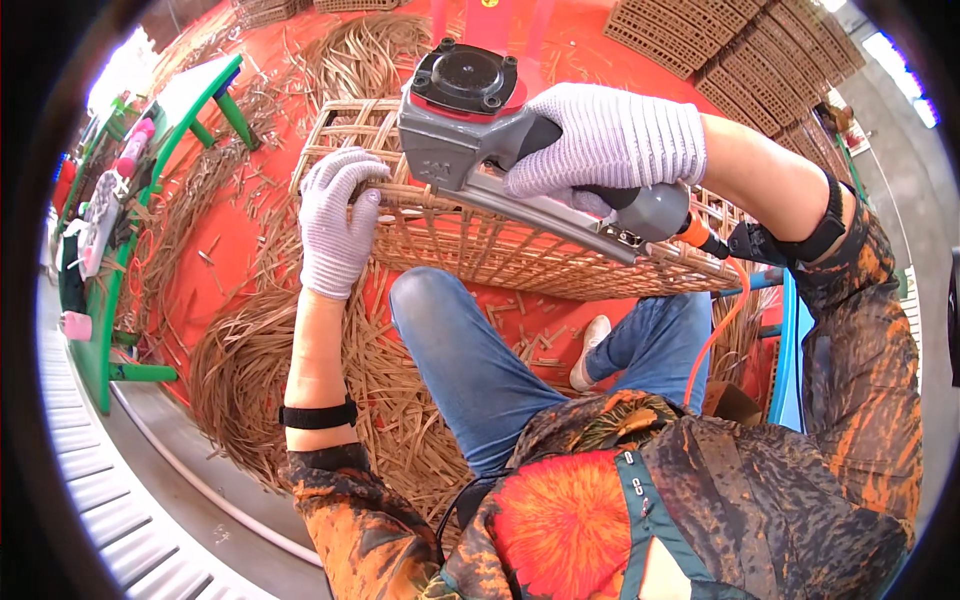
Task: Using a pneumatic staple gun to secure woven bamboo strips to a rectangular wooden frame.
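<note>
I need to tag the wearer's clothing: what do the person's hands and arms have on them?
Both the left hand and right hand wear pale knitted gloves. Each forearm carries a black band, and the sleeves are patterned orange and dark, pushed up.

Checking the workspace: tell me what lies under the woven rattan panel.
Under the woven panel show the person's blue-jeaned knee, an orange floor and loose rattan strips. Whatever lies directly beneath its middle is covered by the weave.

Gloved hands (338,225) — stapler (500,140) on wicker panel (520,250)
</note>
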Action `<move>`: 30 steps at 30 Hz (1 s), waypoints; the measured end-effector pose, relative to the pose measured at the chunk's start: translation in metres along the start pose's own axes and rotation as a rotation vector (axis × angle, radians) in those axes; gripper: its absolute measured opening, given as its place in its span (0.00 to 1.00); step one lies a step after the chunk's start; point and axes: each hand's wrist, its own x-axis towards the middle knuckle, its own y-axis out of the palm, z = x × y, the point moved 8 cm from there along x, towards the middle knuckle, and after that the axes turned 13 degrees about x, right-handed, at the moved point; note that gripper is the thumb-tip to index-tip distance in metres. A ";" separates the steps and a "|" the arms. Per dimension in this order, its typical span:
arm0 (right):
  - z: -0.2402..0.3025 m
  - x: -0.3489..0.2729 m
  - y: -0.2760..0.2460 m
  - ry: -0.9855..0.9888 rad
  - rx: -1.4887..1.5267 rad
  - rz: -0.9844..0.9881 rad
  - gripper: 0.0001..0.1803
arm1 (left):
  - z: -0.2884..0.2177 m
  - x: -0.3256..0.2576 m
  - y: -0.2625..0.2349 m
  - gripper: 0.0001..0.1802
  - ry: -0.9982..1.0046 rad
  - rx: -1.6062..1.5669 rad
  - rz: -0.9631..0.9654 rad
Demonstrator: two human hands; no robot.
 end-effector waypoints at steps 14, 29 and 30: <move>-0.007 -0.003 -0.003 0.015 -0.026 0.009 0.17 | -0.001 0.004 0.009 0.09 0.006 -0.029 -0.027; 0.000 -0.004 -0.005 -0.059 -0.154 -0.044 0.17 | -0.012 0.011 0.017 0.07 0.058 0.025 -0.046; -0.003 -0.003 -0.006 -0.058 -0.157 -0.042 0.17 | -0.012 0.012 0.018 0.07 0.051 0.032 -0.045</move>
